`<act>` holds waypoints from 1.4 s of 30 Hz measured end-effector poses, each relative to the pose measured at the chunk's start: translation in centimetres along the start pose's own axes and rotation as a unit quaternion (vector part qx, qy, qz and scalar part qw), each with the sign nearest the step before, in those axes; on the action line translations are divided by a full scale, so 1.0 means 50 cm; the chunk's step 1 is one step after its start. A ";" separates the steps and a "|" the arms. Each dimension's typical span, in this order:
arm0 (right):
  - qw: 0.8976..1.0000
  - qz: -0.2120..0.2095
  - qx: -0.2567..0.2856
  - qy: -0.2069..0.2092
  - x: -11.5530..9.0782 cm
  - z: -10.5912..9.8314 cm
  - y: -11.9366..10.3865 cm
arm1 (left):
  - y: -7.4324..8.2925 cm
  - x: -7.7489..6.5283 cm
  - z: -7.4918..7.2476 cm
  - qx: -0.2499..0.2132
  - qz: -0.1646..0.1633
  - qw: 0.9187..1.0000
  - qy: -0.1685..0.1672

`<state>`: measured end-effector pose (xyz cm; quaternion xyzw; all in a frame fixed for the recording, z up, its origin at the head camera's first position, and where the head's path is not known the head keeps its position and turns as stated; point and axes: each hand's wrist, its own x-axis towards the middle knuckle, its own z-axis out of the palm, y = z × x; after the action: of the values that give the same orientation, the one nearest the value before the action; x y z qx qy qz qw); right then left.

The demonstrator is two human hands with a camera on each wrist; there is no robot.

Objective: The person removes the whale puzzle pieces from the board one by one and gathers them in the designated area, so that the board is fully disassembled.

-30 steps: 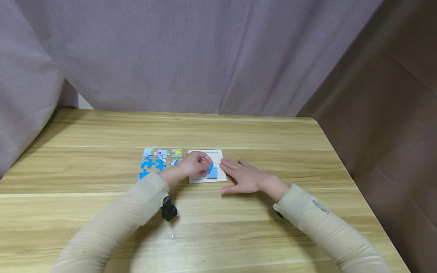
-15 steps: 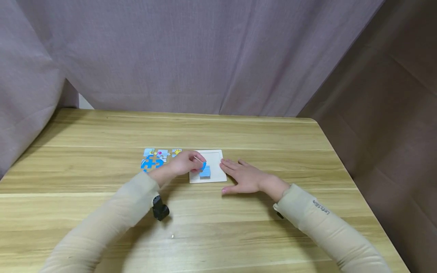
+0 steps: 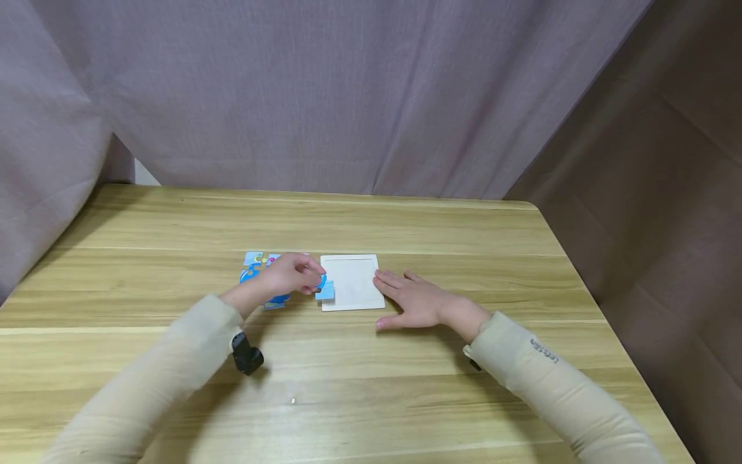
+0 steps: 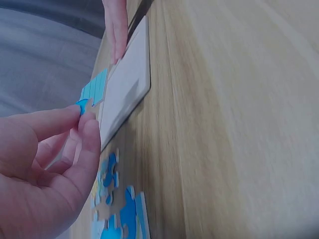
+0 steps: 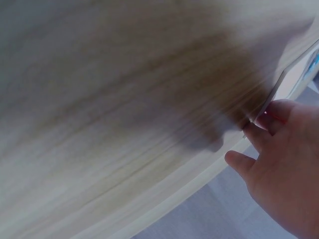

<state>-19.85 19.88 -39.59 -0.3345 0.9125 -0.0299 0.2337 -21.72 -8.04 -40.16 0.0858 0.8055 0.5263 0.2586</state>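
Between thumb and fingertips my left hand (image 3: 292, 273) pinches a light-blue jigsaw puzzle piece (image 4: 94, 88), raised over the left edge of a white puzzle tray (image 3: 352, 283). Stripes show across the piece in the left wrist view. My right hand (image 3: 414, 300) lies spread with straight fingers, its fingertips at the tray's right rim. Beneath and behind my left hand, several loose puzzle pieces (image 4: 127, 214) in blue, some with coloured pictures, lie on the table; the hand and wrist hide part of them.
The wooden table (image 3: 371, 386) reaches back to a grey curtain (image 3: 348, 96). A brown cloth (image 3: 655, 193) hangs along the right side. One tiny pale speck (image 3: 292, 401) lies on the tabletop near the front.
My left hand has moved left with the puzzle piece, from over the tray's middle to its left edge, baring the tray's floor. My right hand has stayed in place.
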 end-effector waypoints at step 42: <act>1.000 0.009 -0.005 -0.007 -0.001 -0.001 -0.001 | -0.041 -0.031 -0.040 0.067 0.021 0.998 -0.001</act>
<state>-19.80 19.84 -39.53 -0.3278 0.9139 -0.0206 0.2385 -21.12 -11.17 -40.86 0.1209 0.8365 0.4764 0.2421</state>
